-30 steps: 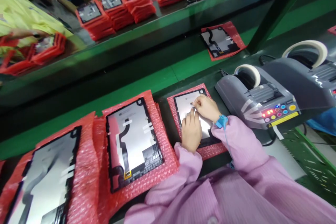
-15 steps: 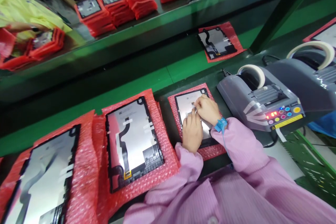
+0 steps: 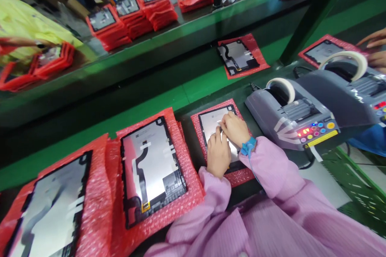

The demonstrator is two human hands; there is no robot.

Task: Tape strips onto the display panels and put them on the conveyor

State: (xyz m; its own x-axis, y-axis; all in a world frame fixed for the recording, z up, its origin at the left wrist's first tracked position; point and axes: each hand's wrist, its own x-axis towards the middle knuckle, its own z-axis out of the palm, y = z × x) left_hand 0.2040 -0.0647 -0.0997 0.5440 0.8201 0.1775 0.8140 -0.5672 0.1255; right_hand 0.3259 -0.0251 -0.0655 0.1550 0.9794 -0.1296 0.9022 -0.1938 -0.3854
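Observation:
Both my hands rest on a small silver tablet back panel (image 3: 212, 122) that lies on a red bubble-wrap sheet (image 3: 196, 122) at the bench's front. My left hand (image 3: 217, 152) lies palm down on the panel, fingers together and pressing on it. My right hand (image 3: 235, 128) is curled, its fingertips pinched at a small spot near the panel's middle; what they pinch is too small to name. A blue wrist strap (image 3: 247, 147) circles my right wrist. Both sleeves are pink.
Two larger panels on red bubble wrap (image 3: 152, 168) (image 3: 51, 209) lie to the left. Two grey tape dispensers (image 3: 289, 116) (image 3: 352, 88) stand at the right. Another panel (image 3: 238, 55) lies farther back. Another person's hand (image 3: 374, 48) is at the right edge. Red stacks (image 3: 157, 0) fill the upper shelf.
My hands stay on the small panel, the right fingertips shifting slightly. The view has turned, bringing another person's hand and a further panel into sight at the right.

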